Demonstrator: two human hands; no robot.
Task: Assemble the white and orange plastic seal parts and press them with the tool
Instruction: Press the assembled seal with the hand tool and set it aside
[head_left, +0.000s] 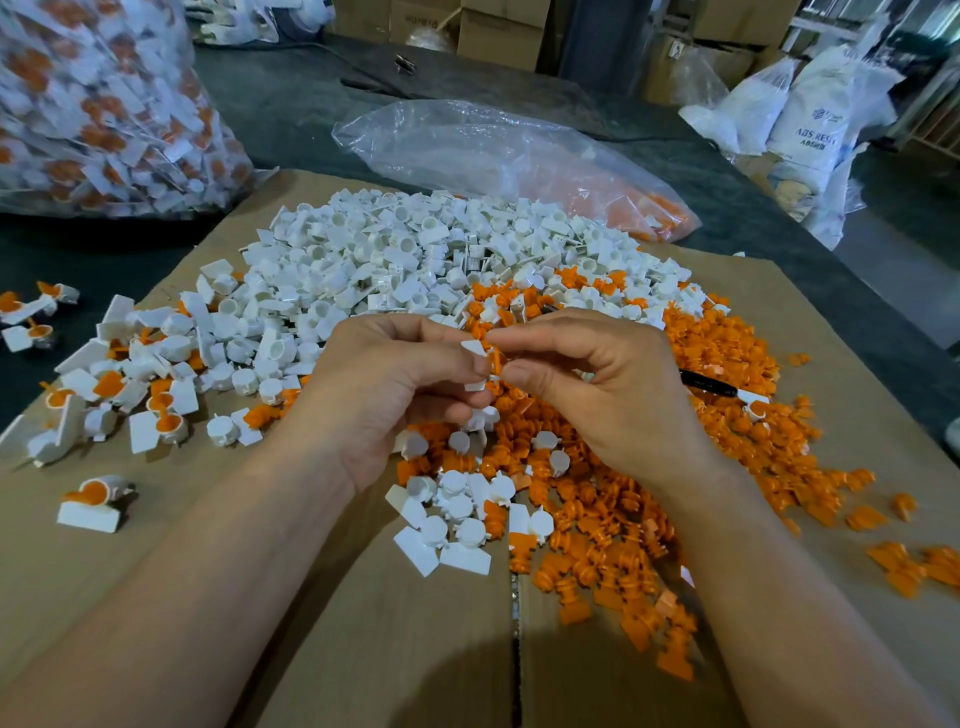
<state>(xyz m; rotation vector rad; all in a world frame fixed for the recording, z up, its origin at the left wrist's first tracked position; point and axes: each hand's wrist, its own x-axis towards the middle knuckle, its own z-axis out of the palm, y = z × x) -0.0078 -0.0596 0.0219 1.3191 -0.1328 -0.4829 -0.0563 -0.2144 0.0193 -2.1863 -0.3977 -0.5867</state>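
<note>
A: What's laid out?

B: A cardboard sheet, with white parts heaped far and centre, orange parts spread right and near, and finished seals at the left.

A: And the hands?

B: Together over the middle. The left hand pinches a white part, and the right hand pinches an orange part against it. The fitting step, I'd judge.

A: Next?

B: Seat the orange one squarely, then take the black tool, just right of the right hand, for pressing.

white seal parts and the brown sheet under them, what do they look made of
White seal parts: probably moulded plastic, smooth and faintly shiny, all identical in shape.
Brown sheet: cardboard by the look, dull, with a box-flap seam down its middle.
</note>
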